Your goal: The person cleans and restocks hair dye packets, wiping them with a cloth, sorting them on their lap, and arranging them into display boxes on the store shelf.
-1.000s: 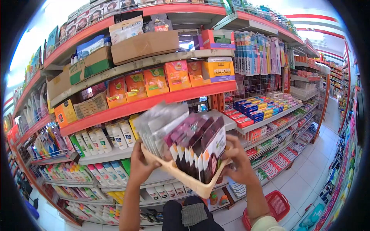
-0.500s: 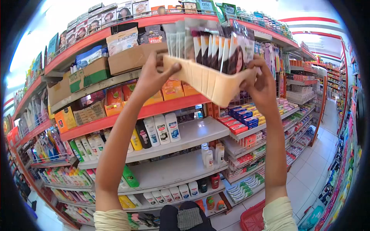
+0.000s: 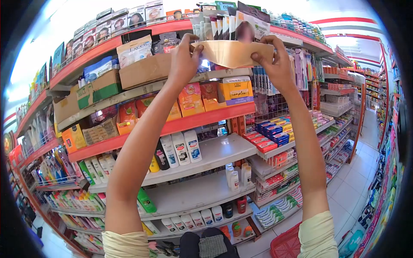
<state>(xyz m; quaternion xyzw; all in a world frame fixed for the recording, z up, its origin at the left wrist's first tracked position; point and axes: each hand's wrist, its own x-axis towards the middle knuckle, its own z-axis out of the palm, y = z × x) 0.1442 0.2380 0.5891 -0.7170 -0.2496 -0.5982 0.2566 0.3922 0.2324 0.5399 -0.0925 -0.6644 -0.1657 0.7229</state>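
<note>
A cream-coloured tray [image 3: 228, 53] is held up in front of the upper shelf, one end in each hand. Several upright sachets [image 3: 219, 28], some printed with a person's hair, stand in it. My left hand [image 3: 186, 60] grips the left end, thumb on the near side. On the right end, my right hand [image 3: 275, 60] has its thumb pressed against the front wall and its fingers over the rim. Just left of the tray is an open cardboard box [image 3: 144, 71] with a white Excelso-like pouch [image 3: 135, 48] in it.
Boxed hair products [image 3: 120, 23] line the top shelf. Orange boxes [image 3: 191, 99] stand on the shelf below the tray, with shampoo bottles [image 3: 180, 148] lower down. Toothbrush packs [image 3: 269, 81] hang at the right. A red basket [image 3: 286, 243] is on the floor.
Both hands have raised the tray and moved it towards the top shelf. It is more level now, and the orange and yellow boxes beneath it have come into view.
</note>
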